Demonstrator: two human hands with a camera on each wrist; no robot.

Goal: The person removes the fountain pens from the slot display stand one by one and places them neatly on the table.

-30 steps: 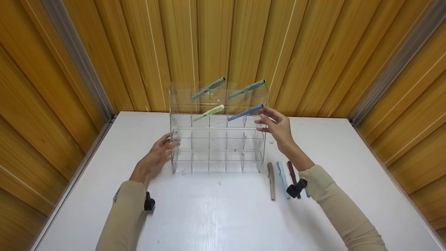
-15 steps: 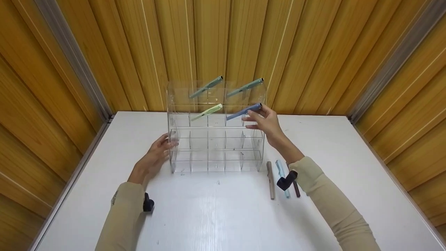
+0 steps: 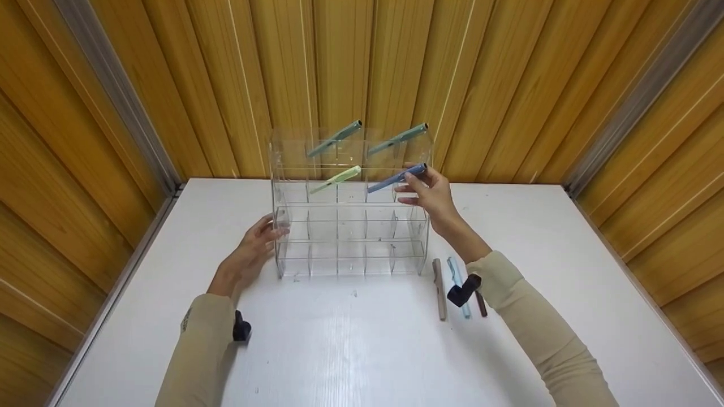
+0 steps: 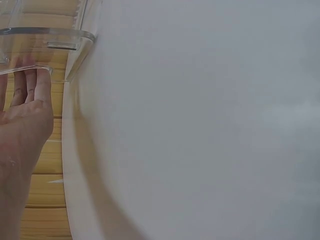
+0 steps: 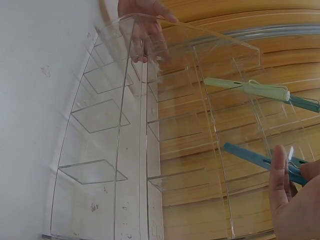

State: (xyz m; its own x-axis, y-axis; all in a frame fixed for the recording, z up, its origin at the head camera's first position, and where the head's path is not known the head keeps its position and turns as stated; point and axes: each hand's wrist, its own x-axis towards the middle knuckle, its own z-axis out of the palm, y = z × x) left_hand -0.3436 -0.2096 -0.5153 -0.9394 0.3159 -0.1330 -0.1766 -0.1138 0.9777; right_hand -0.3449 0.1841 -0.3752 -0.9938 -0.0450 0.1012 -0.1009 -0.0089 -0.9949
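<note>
Pinching a slim blue pen (image 3: 389, 180) with right fingers (image 5: 278, 175), left fingers (image 4: 43, 89) straight against a clear plastic rack (image 3: 352, 206).

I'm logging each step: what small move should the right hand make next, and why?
Probably ease the right hand off the blue pen: it already leans in the clear rack at much the same slant as the light green pen, and the gray-brown pen lies on the table.

Head vw brt; tbl (image 3: 339, 345) glare.
</note>
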